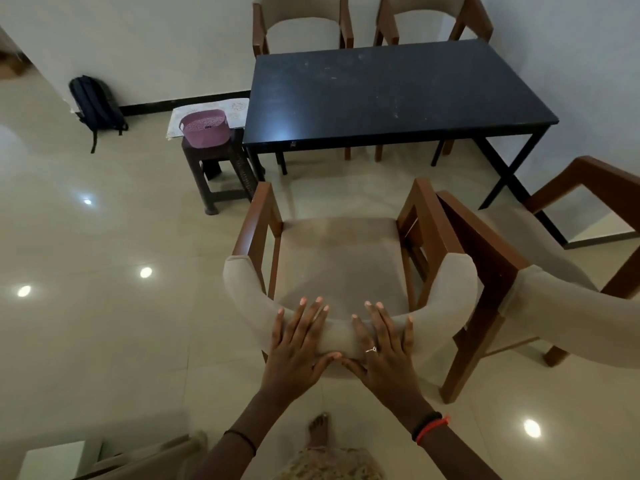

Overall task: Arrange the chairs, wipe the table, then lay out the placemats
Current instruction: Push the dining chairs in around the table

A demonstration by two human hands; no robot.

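Observation:
A brown wooden armchair (341, 258) with a beige seat and curved padded backrest stands in front of me, facing the black table (391, 95). My left hand (299, 344) and my right hand (382, 348) lie side by side over the top of its backrest, fingers spread on the padding and thumbs under the rear edge, gripping it. A second matching chair (540, 258) stands touching it on the right. Two more chairs (303, 24) (434, 17) stand at the table's far side by the wall. Patterned placemats (207, 112) lie on a stool left of the table.
A purple basket (205, 129) sits on the dark plastic stool (218, 168) against the table's left end. A dark backpack (97, 105) leans on the wall at left. My bare foot (320, 427) is on the glossy tile floor behind the chair.

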